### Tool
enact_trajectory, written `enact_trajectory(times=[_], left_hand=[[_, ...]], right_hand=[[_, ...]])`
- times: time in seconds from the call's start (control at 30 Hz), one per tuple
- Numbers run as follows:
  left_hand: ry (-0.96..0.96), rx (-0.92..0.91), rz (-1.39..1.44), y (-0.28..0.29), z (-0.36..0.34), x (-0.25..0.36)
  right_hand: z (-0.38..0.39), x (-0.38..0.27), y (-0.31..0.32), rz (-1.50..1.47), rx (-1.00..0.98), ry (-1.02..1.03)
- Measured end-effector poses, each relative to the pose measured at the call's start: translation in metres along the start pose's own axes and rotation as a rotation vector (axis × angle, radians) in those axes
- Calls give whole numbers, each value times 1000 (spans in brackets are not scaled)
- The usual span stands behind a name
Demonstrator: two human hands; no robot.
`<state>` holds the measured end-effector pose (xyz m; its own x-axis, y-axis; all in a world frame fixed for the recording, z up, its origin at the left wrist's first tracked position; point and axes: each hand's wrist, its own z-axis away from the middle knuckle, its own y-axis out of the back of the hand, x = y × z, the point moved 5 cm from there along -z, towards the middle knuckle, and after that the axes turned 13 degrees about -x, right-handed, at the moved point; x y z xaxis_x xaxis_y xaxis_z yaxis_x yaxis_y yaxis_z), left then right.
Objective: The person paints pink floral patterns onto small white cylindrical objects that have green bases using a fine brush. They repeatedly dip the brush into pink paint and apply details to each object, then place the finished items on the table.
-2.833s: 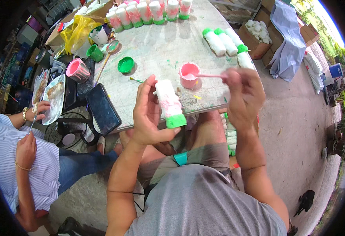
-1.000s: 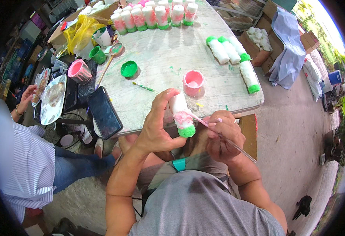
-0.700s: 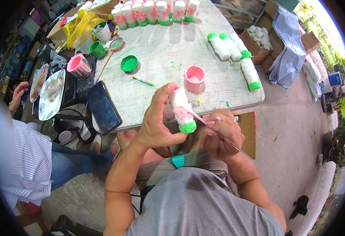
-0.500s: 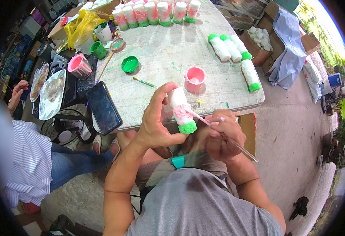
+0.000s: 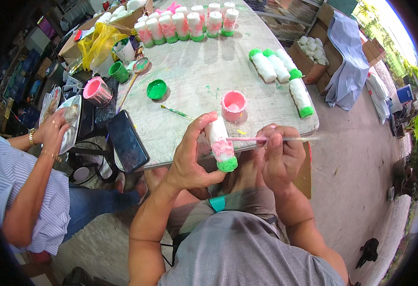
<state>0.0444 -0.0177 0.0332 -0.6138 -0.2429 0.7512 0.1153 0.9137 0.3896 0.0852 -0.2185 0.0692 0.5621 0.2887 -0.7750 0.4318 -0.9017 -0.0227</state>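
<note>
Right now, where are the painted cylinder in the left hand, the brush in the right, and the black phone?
Painted cylinder (image 5: 223, 147), head view: its pink-daubed middle.
Brush (image 5: 247, 139), head view: its pink-coated stretch nearer the cylinder.
Black phone (image 5: 128, 141), head view: middle of its dark face.

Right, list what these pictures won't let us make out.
- Head view: the far side of the painted cylinder in the left grip, turned from the camera.
- Head view: the tail of the brush beyond the right grip, blurred.
- Head view: part of the plate, behind the co-worker's hands.
- Head view: the co-worker's head, outside the picture.
</note>
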Motion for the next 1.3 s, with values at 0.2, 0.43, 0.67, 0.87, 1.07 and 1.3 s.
enact_trajectory(times=[0.2, 0.43, 0.67, 0.87, 1.07, 1.3], left_hand=[[23, 9, 80, -1, -1, 1], [-49, 67, 108, 0, -2, 3], [-85, 70, 142, -1, -2, 2], [-115, 56, 141, -1, -2, 1], [-95, 54, 138, -1, -2, 2], [-99, 46, 125, -1, 0, 1]], right_hand=[[-4, 11, -2, 71, -22, -117], [-5, 10, 2, -59, 58, -25], [-5, 12, 0, 25, 65, -125], [-4, 13, -2, -28, 28, -117], [-3, 14, 3, -12, 60, -145], [-8, 9, 3, 42, 72, -104]])
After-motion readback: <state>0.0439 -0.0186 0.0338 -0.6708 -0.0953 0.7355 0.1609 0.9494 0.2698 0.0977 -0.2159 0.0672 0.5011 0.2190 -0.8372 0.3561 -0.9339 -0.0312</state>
